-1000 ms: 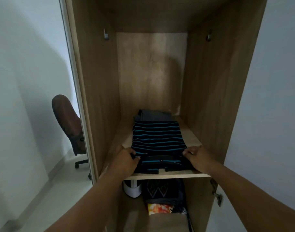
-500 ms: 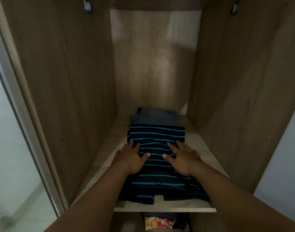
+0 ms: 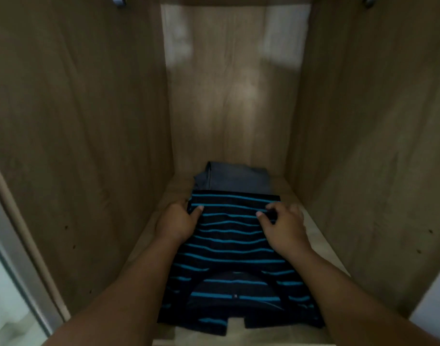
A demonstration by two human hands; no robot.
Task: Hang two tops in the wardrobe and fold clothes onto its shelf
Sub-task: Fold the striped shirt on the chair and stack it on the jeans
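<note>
My left hand [image 3: 177, 222] grips the far left corner of the striped top [image 3: 235, 248], thumb on the cloth and fingers curled round its edge. My right hand [image 3: 284, 227] pinches the far right corner, fingers bent over the fabric. The top lies folded flat on the wardrobe shelf [image 3: 321, 236], its collar at the front edge. Behind it, toward the back edge of the shelf, a folded grey garment [image 3: 235, 178] touches the top's far edge.

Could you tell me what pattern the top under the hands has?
Top: dark with blue horizontal stripes; head view.
</note>
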